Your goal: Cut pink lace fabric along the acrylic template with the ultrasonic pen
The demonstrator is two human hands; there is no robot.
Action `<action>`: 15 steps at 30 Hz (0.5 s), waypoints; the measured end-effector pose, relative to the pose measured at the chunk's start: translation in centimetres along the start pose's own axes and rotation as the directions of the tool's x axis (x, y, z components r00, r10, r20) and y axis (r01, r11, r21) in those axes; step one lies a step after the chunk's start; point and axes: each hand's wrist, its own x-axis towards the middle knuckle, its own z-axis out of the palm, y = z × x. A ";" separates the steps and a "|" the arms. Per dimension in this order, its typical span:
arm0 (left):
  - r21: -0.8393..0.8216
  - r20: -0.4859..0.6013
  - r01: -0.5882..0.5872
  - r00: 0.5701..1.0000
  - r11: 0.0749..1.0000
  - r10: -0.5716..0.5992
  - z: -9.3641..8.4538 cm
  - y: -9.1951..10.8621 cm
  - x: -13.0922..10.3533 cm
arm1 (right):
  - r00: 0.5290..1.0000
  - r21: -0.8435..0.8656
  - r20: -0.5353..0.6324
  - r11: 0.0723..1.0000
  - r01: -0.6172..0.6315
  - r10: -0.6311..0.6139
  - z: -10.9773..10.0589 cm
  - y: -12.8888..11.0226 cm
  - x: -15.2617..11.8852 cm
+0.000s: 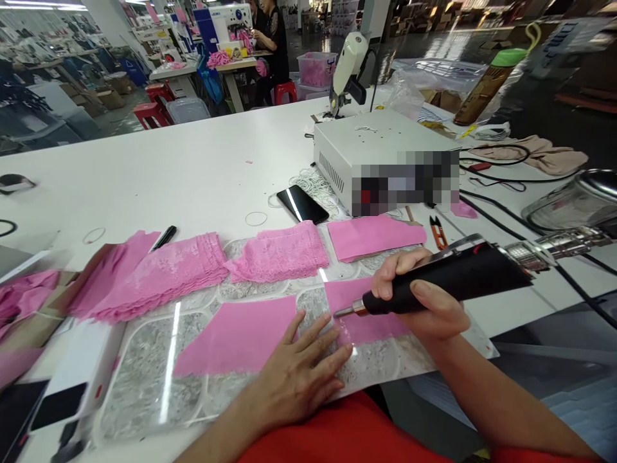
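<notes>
My right hand point(434, 302) is wrapped round a black hand-held tool with a pointed metal tip point(443, 283). Its tip touches or hovers just over the left edge of a pink fabric piece point(371, 328); I cannot tell which. My left hand point(308, 366) lies flat with fingers spread, its fingertips beside that edge. Left of it is another flat pink piece point(241, 337) with a slanted side. Both rest on a clear, patterned mat point(144, 373). Behind them are a lace-patterned pink stack point(178, 270), a smaller lace stack point(284, 254) and a smooth pink piece point(376, 238).
A grey metal box point(385, 138) stands behind the pieces, with a phone point(303, 204) beside it. Orange snips point(438, 233), a glass jar point(573, 199) and black cables are at right. A white device point(81, 366) sits left. A person point(274, 51) works at a sewing machine beyond.
</notes>
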 end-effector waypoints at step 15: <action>0.184 -0.060 0.147 0.989 0.972 -0.138 1.5 -1.3 1.7 | 0.944 -0.194 -0.263 0.969 0.152 -0.200 -1.8 0.0 0.7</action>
